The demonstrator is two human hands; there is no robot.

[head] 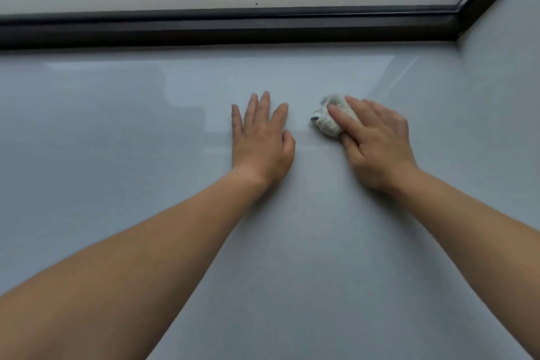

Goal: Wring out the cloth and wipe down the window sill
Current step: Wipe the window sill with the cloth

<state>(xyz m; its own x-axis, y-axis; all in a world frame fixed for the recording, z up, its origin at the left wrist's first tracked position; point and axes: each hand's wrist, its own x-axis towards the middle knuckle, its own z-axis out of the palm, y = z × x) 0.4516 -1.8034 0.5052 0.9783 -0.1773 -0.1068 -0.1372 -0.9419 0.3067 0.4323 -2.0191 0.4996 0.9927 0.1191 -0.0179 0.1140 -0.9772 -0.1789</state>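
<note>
A small bunched pale grey cloth [327,118] lies on the wide, glossy grey window sill [117,131]. My right hand [377,143] presses down on the cloth with straight fingers laid over its top; most of the cloth sticks out to the left of the fingers. My left hand [261,140] rests flat on the sill a short way to the left of the cloth, fingers straight and spread, holding nothing. Both forearms reach in from the bottom of the view.
A dark window frame [233,26] runs along the far edge of the sill, with glass above it showing trees and parked cars outside. A pale side wall [502,38] closes the sill on the right.
</note>
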